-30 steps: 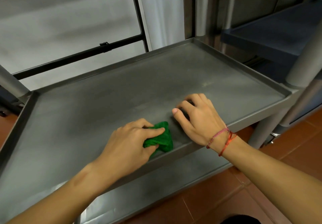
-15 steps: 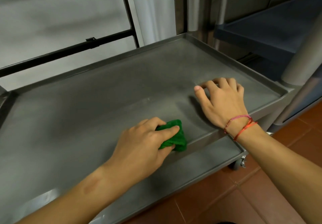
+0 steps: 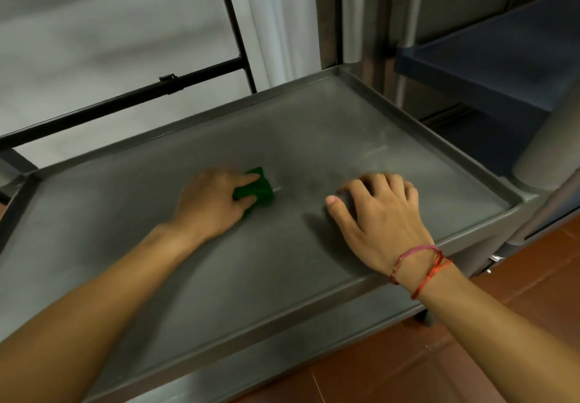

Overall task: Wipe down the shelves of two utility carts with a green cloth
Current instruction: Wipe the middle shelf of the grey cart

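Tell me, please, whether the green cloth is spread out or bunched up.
Bunched up: the green cloth is a compact wad, gripped by the left hand.

Red-brown floor tiles point(image 3: 470, 355) with thin grout lines fill the lower right. Behind, a pale, blurred wall point(image 3: 110, 41) is crossed by a black metal frame point(image 3: 125, 101), one bar slanting, one upright. Right of it hangs a white curtain-like strip point(image 3: 276, 19), then dully shining steel panels point(image 3: 370, 10).
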Tool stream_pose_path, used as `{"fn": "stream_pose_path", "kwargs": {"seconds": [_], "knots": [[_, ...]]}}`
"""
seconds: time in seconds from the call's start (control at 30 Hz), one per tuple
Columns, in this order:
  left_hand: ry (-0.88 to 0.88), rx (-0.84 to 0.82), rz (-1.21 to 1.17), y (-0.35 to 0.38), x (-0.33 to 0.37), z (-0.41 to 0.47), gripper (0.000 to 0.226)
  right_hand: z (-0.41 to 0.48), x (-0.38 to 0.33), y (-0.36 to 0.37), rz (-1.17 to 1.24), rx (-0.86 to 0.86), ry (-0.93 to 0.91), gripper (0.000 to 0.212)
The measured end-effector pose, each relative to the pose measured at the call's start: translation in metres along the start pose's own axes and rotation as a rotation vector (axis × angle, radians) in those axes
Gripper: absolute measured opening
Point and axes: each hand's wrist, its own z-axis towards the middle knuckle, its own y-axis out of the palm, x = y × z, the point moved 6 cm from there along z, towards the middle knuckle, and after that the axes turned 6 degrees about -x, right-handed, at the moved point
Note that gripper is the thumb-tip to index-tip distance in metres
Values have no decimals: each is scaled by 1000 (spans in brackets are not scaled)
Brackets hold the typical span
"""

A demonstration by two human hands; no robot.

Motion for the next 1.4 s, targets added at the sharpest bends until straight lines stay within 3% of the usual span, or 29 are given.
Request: {"fn": "stream_pose_path", "kwargs": {"seconds": [0.23,0.37,0.6,0.97,1.4], "knots": [[340,127,67,8,40,-68,47,-2,2,-2,0,75,6,60],[448,152,107,13,45,-88,47,-2,1,-2,-11,105,47,60],[210,100,87,12,-2,13,43,-2,1,0,29,104,64,59],[-167,250,81,-13,-101,130,36,-3,2,-2,78,161,47,54],[-81,228,-2,-7,-115,147,42,-3,-1,-2,81,129,41,53]]}}
